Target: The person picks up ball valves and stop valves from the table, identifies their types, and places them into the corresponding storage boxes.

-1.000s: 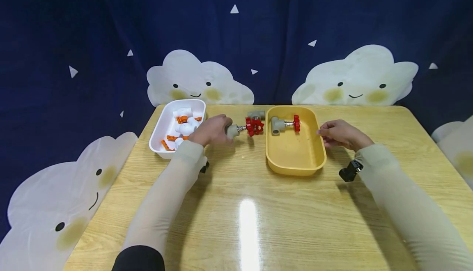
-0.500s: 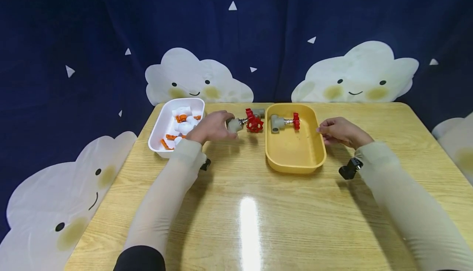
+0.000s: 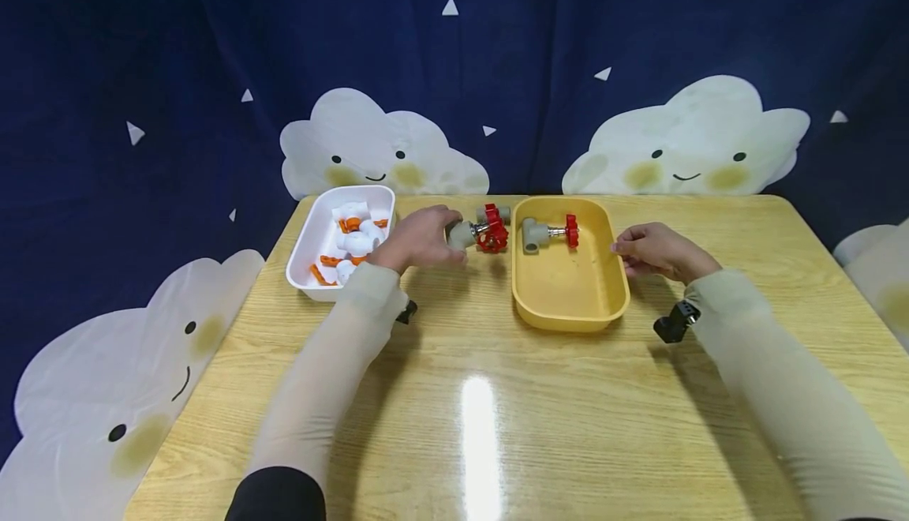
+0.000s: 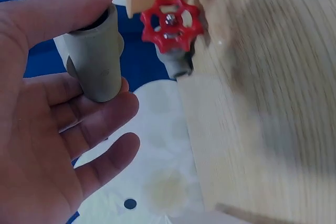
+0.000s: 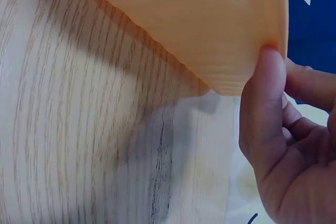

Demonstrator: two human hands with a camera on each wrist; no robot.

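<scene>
Between the two bins, my left hand point(image 3: 424, 238) holds a grey stop valve point(image 4: 94, 56) with a red handwheel, thumb on one side and fingers on the other. The valve is lifted off the table. Behind it lies another stop valve point(image 4: 170, 30) with a red wheel, on the table against the yellow bin. My right hand point(image 3: 656, 251) pinches the right rim of the yellow bin point(image 3: 568, 321), as the right wrist view point(image 5: 268, 82) also shows at the thumb. Inside that bin a third grey valve point(image 3: 540, 234) lies at the back left, its red wheel pointing right.
A white bin point(image 3: 304, 256) stands left of my left hand, holding several white pipe fittings point(image 3: 355, 245) and orange-handled parts. The wooden table point(image 3: 568, 410) reaches to a dark blue curtain point(image 3: 525, 71) with cloud shapes behind it.
My left hand has moved slightly right with the stop valve, toward the yellow bin, and the valve has tilted a little. My right hand stays on the bin's rim.
</scene>
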